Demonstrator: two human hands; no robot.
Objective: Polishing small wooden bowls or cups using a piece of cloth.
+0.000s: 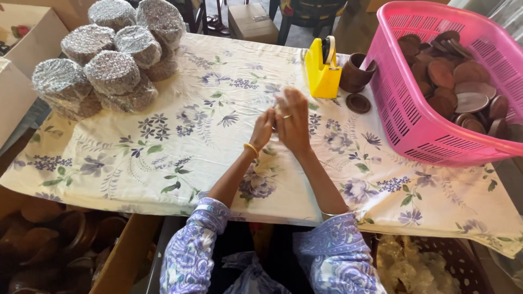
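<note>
My left hand (262, 129) and my right hand (293, 122) are raised together over the floral tablecloth (180, 141), fingers pinched on a small pale piece that looks like clear tape; it is mostly hidden between them. A yellow tape dispenser (322, 68) stands just beyond my hands. Next to it sit a brown clay cup (355, 72) and a small brown lid (358, 103).
A pink plastic basket (414, 125) holding several brown clay lids and cups stands at the right. Several bubble-wrapped round bundles (111, 60) are stacked at the back left. Cardboard boxes sit at the far left; brown clay pots (49, 245) lie below the table.
</note>
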